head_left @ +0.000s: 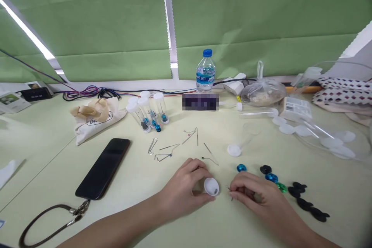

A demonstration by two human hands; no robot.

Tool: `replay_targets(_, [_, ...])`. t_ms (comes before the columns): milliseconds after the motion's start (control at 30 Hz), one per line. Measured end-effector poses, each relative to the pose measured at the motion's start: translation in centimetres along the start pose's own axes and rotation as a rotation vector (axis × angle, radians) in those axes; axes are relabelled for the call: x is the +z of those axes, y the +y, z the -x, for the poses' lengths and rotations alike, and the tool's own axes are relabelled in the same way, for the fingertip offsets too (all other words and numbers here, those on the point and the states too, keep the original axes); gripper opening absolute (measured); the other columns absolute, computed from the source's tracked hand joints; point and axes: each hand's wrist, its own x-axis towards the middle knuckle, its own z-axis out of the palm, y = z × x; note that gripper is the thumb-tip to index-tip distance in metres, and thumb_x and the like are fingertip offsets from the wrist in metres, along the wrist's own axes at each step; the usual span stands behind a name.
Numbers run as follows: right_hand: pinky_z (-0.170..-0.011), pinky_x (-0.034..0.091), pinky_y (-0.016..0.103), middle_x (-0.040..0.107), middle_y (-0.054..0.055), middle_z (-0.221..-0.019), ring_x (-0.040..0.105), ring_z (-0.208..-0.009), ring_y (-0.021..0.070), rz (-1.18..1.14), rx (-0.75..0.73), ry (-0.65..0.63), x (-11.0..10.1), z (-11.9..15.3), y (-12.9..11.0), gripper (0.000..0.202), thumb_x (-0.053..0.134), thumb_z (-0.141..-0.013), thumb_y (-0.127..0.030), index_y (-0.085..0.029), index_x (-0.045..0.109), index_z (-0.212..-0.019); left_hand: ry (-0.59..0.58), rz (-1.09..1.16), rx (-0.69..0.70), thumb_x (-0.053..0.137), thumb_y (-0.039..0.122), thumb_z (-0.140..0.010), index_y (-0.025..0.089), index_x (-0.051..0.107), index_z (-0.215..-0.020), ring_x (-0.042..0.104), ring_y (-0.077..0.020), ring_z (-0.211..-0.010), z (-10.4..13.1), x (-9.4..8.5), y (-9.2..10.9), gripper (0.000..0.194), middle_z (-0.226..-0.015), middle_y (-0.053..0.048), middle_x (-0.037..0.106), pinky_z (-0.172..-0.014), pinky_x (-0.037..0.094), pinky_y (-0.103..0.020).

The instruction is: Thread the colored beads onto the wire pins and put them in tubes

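Note:
My left hand (187, 182) curls its thumb and fingers round a small white round cap (209, 186), tilted toward me, with small dark bits inside. To its right, my right hand (254, 192) pinches a thin metal piece (228, 188) whose exact kind is too small to tell. Beyond the hands lie bent metal rods (167, 157) and a thin wire with a dark bead (210, 159). A blue spool-like disc (241, 167), another blue disc (271, 178), a green disc (281, 187) and several black ones (304, 204) surround my right hand.
Capped clear tubes (161, 108) with blue parts stand near a cloth pouch (99, 120). A phone (103, 168) with a strap lies left. A water bottle (205, 71) stands at the back. White caps (331, 142) and clear tubes lie right, near a plastic bag (263, 91).

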Motion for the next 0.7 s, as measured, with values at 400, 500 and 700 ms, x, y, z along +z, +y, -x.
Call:
replay_targets(400, [-0.048,0.044,0.025,0.061,-0.003,-0.068,0.056,-0.054,0.0131,0.184,-0.074,0.037,0.0,-0.2,-0.4,0.019,0.051,-0.09,-0.017,-0.023,0.056,-0.072,-0.297,-0.105,0.323,0.073,0.048,-0.071,0.022,0.065,-0.095,0.057,-0.0188,-0.082,-0.7,-1.5,-1.2,0.036,-0.088,-0.004,0.064,-0.081,0.043,-0.031])
replay_targets(500, [-0.047,0.043,0.024,0.06,-0.003,-0.066,0.055,-0.053,0.0128,0.204,-0.066,0.045,-0.1,-0.1,-0.4,0.019,0.051,-0.09,-0.017,-0.023,0.055,-0.072,-0.301,-0.121,0.369,0.071,0.053,-0.071,0.021,0.065,-0.092,0.055,-0.0176,-0.076,-0.7,-1.5,-1.3,0.039,-0.081,-0.003,0.063,-0.076,0.042,-0.029])
replay_targets(700, [-0.048,0.042,0.024,0.059,-0.003,-0.066,0.056,-0.053,0.0128,0.246,-0.031,0.031,-0.1,0.0,-0.2,0.019,0.051,-0.09,-0.017,-0.022,0.053,-0.072,-0.282,-0.186,0.434,0.067,0.054,-0.073,0.017,0.065,-0.092,0.053,-0.0162,-0.072,-0.6,-1.4,-1.3,0.042,-0.079,-0.003,0.062,-0.072,0.042,-0.027])
